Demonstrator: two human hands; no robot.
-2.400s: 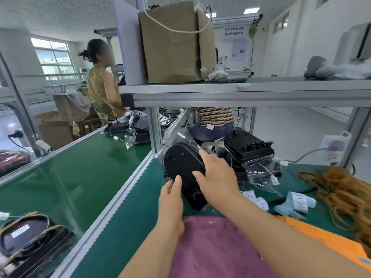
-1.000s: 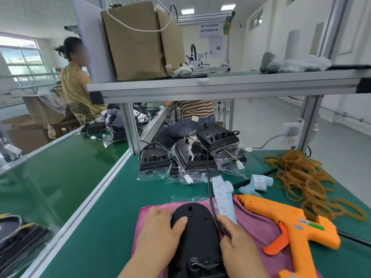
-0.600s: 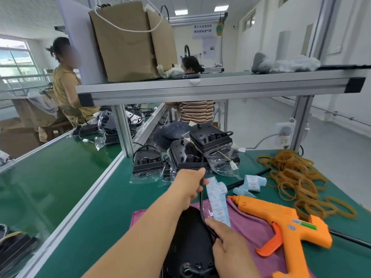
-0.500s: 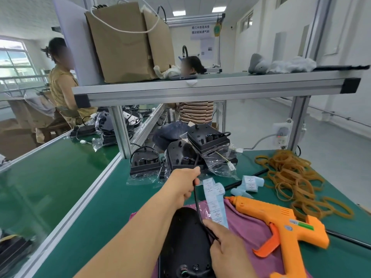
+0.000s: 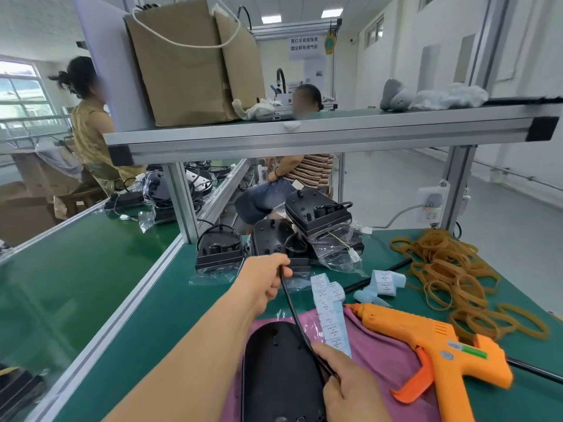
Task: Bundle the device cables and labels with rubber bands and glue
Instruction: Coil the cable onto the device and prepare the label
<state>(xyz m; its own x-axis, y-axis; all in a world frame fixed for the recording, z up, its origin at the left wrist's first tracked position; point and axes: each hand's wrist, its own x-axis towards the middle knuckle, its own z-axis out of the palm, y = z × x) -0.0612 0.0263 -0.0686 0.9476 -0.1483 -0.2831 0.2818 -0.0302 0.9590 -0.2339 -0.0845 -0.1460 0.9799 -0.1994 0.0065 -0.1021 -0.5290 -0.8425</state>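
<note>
Presently the power cable (image 5: 295, 312) of the black device (image 5: 274, 373) is held stretched between both hands. The left hand (image 5: 266, 280) is closed round the cable's far end, reached out over the green bench (image 5: 146, 300). The right hand (image 5: 350, 388) pinches the cable beside the device's right edge. The device lies on a pink cloth (image 5: 384, 348) at the near edge of the bench.

The step in hand is judged to be the drawing-out of the cable before it is coiled for banding. It is advised that the cable be folded into even loops without kinks. The loops should then be pinched in one hand so that the other is freed for a band. Strain where the cable enters the device is to be avoided.

A strip of printed labels (image 5: 330, 318) lies partly on the cloth, just right of the cable, and could be caught up in the loops. An orange glue gun (image 5: 432, 345) rests partly on the cloth to the right, its nozzle pointing toward the labels. Whether it is hot cannot be told. A heap of rubber bands (image 5: 451, 278) lies at the far right and would likely be reached across the glue gun. A label roll (image 5: 385, 281) and bagged devices (image 5: 219, 254) are noted beyond.
</note>
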